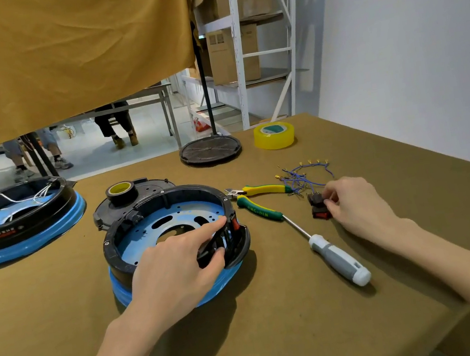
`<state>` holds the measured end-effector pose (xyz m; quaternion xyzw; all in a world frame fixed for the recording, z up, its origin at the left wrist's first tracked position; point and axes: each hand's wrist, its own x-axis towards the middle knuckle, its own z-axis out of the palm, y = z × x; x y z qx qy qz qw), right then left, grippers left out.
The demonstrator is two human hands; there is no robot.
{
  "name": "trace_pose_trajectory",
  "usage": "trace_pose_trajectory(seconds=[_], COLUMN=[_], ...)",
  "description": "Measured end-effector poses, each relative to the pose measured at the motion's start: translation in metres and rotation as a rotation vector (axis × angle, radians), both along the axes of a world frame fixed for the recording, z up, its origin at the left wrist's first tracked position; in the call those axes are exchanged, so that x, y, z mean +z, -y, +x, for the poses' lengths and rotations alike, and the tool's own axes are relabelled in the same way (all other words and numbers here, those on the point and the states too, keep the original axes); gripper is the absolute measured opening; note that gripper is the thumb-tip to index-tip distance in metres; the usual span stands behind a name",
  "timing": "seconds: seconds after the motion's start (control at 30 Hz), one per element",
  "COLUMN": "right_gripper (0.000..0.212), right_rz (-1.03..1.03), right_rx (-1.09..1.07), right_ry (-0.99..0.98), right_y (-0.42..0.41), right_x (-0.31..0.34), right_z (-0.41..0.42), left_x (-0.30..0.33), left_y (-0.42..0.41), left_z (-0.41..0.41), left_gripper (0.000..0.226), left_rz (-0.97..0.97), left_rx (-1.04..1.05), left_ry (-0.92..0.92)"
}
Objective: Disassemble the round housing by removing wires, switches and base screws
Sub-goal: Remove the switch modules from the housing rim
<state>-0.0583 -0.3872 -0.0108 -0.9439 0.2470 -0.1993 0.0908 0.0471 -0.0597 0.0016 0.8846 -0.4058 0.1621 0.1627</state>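
Housing [172, 237] is sitting mid-table, wires apparently out: a blue wire bundle [304, 177] is lying right of it, beyond the cutters [257, 190] and screwdriver [314, 239]. Left hand [178, 274] is pinching the switch bracket at the housing's right rim; one red switch [235, 224] looks still fitted. Right hand [355, 205] is curling fingertips on removed switches [318, 206], right of the housing. Base screws probably remaining. Olive table cover [284, 339]; shelving behind.

Table [284, 339] with olive-brown cover. On it: round housing [173, 243] at centre, second housing [19, 221] with white wires far left, black plate [138, 196], round stand base [210, 150], yellow tape roll [274, 135]. Right side: cutters [260, 189], screwdriver [304, 234], blue wires [304, 177], switches [319, 205].
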Motion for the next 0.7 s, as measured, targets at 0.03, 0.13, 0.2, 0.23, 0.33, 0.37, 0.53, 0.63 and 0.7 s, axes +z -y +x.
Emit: trace_pose_trajectory(seconds=[0.03,0.13,0.2,0.23,0.33,0.37,0.53,0.63,0.7], right_gripper=[0.009,0.012,0.023,0.026,0.021,0.019,0.036,0.034,0.017], right_rz=[0.051,0.189,0.238,0.241,0.204,0.191,0.003,-0.099,-0.059], right_rx=[0.013,0.045,0.014,-0.008,-0.023,-0.034,-0.179,-0.139,0.022], right_ry=[0.003,-0.010,0.010,0.031,0.134,0.160,-0.013,0.012,0.148], right_y=[0.002,0.005,0.004,0.003,0.003,0.004,0.009,-0.008,-0.024], right_x=[0.002,0.005,0.005,0.005,0.004,0.004,0.004,0.003,0.003], right_z=[0.000,0.004,0.008,0.009,0.012,0.011,0.005,0.008,0.012], left_x=[0.000,0.000,0.000,0.000,0.001,0.001,0.002,0.005,0.006], left_y=[0.000,0.000,0.000,0.000,0.000,-0.001,0.000,0.001,0.002], left_z=[0.000,0.001,0.001,0.001,0.001,0.001,-0.001,0.001,0.003], left_gripper=[0.056,0.054,0.053,0.053,0.053,0.053,0.052,0.053,0.054], left_rz=[-0.003,-0.003,-0.005,-0.005,0.000,0.002,-0.024,-0.049,-0.021], left_rx=[0.000,-0.002,-0.003,-0.003,-0.005,-0.005,-0.022,0.001,0.018], left_ry=[0.000,0.014,0.028,0.031,0.032,0.027,-0.026,-0.096,-0.156])
